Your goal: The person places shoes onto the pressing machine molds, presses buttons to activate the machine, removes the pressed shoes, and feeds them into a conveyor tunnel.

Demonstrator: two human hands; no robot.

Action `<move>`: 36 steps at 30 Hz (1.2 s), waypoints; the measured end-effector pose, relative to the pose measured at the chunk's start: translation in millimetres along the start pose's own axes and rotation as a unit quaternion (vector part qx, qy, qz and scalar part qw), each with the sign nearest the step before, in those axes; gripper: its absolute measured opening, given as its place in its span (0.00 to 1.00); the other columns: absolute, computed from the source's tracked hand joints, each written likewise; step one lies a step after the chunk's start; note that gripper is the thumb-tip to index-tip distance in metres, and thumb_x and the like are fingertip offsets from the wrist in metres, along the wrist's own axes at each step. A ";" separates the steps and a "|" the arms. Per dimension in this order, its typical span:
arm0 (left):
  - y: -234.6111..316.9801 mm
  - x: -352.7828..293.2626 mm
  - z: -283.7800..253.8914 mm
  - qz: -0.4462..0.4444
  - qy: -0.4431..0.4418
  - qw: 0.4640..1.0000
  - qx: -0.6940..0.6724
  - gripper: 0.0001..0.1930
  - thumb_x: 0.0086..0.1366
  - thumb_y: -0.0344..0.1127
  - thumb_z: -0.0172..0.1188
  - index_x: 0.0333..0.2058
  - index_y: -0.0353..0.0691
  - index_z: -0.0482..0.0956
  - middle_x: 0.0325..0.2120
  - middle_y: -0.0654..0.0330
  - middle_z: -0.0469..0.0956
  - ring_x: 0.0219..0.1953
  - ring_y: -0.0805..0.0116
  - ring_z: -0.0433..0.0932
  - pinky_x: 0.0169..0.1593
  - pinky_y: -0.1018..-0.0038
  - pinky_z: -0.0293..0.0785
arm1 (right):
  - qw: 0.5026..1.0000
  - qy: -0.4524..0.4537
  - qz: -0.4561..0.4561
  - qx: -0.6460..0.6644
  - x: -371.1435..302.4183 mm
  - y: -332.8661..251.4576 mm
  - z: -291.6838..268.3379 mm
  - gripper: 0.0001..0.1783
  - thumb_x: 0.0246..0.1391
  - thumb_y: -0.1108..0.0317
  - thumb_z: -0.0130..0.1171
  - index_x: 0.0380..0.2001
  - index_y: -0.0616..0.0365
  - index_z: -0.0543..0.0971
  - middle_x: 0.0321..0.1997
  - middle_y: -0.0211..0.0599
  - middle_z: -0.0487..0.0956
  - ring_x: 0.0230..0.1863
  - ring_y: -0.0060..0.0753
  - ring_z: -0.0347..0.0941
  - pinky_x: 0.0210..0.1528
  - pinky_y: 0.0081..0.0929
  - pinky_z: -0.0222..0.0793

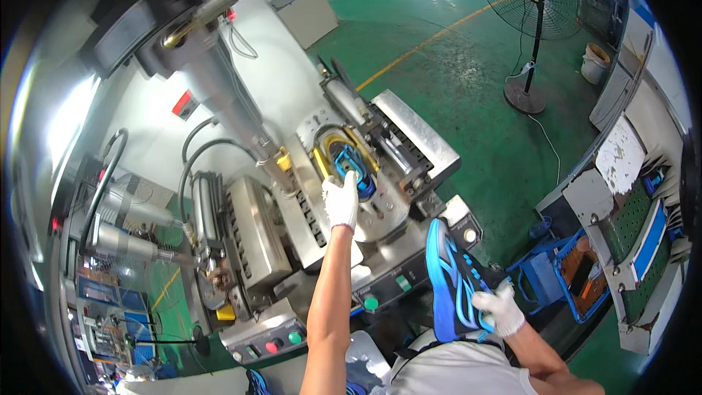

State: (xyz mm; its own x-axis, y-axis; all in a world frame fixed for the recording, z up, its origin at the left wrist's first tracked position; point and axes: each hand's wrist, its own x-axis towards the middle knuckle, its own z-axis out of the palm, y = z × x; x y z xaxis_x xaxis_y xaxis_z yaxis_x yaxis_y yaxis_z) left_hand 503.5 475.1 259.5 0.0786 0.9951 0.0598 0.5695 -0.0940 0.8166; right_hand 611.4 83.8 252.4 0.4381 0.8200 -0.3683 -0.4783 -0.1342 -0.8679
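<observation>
My left hand (341, 201), in a white glove, reaches forward and rests on a blue shoe sole (346, 164) seated in the yellow-rimmed mould (319, 157) of a metal press machine (409, 132). My right hand (500, 309), also gloved, grips a blue and black sports shoe (450, 281) held sole-outward near my chest, at the machine's front right corner.
A control panel with green and red buttons (281, 341) lies at the machine's front. Hoses and cylinders (219, 95) rise at left. A blue crate (563, 274) and a perforated rack (636, 227) stand at right. A pedestal fan (534, 0) and a white bucket (594, 64) are on the green floor.
</observation>
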 end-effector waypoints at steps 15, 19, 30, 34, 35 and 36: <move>-28.0 26.6 -56.1 -0.050 -0.095 0.974 -0.197 0.16 0.57 0.40 0.71 0.39 0.33 0.83 0.32 0.62 0.81 0.31 0.74 0.76 0.38 0.73 0.75 | 0.870 0.014 -0.318 -0.377 72.9 -36.7 29.6 0.24 0.50 0.65 0.68 0.50 0.65 0.81 0.44 0.41 0.84 0.39 0.36 0.79 0.46 0.35 0.75; -35.4 -96.7 -168.0 -0.075 -0.083 0.991 -0.079 0.22 0.59 0.34 0.69 0.50 0.31 0.78 0.38 0.57 0.82 0.36 0.74 0.78 0.39 0.73 0.77 | 0.922 -0.062 0.043 -0.379 158.2 -116.3 134.0 0.27 0.48 0.55 0.73 0.45 0.66 0.81 0.41 0.40 0.85 0.39 0.30 0.80 0.41 0.32 0.76; -186.4 -406.9 -261.4 -0.460 -0.139 0.866 0.140 0.54 0.54 0.67 0.68 0.70 0.39 0.59 0.65 0.35 0.65 0.66 0.42 0.67 0.68 0.56 0.65 | 0.749 -0.019 -0.223 -0.624 426.5 -1.9 263.8 0.21 0.43 0.52 0.61 0.34 0.56 0.85 0.43 0.52 0.84 0.48 0.53 0.81 0.49 0.45 0.76; -394.7 -483.5 -199.4 -0.442 -0.124 0.883 0.096 0.44 0.63 0.65 0.59 0.69 0.43 0.60 0.61 0.34 0.70 0.58 0.39 0.76 0.65 0.56 0.68 | 0.736 0.016 -0.230 -0.637 438.7 13.5 266.3 0.27 0.44 0.51 0.61 0.43 0.61 0.83 0.55 0.56 0.79 0.56 0.54 0.78 0.57 0.43 0.74; -422.2 -488.7 -186.0 -0.430 -0.144 0.886 0.098 0.42 0.66 0.66 0.55 0.70 0.46 0.59 0.59 0.32 0.71 0.55 0.35 0.79 0.64 0.55 0.69 | 0.716 -0.010 -0.209 -0.666 435.0 13.8 271.3 0.31 0.44 0.50 0.63 0.48 0.62 0.83 0.57 0.57 0.79 0.59 0.53 0.77 0.59 0.41 0.74; -424.3 -489.1 -171.6 -0.437 -0.113 0.886 0.106 0.42 0.66 0.65 0.55 0.70 0.45 0.59 0.59 0.32 0.71 0.55 0.36 0.78 0.64 0.54 0.69 | 0.702 -0.025 -0.187 -0.687 419.9 9.1 271.7 0.36 0.46 0.46 0.63 0.52 0.63 0.82 0.60 0.57 0.77 0.61 0.53 0.76 0.61 0.40 0.73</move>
State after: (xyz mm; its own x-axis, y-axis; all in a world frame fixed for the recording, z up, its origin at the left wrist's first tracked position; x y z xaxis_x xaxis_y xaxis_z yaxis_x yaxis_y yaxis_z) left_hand 83.1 33.4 -17.7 -0.3208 0.6610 -0.6783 0.6324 0.6827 0.3662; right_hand 584.2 578.0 180.5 0.2936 0.9548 -0.0473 0.8635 -0.2861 -0.4153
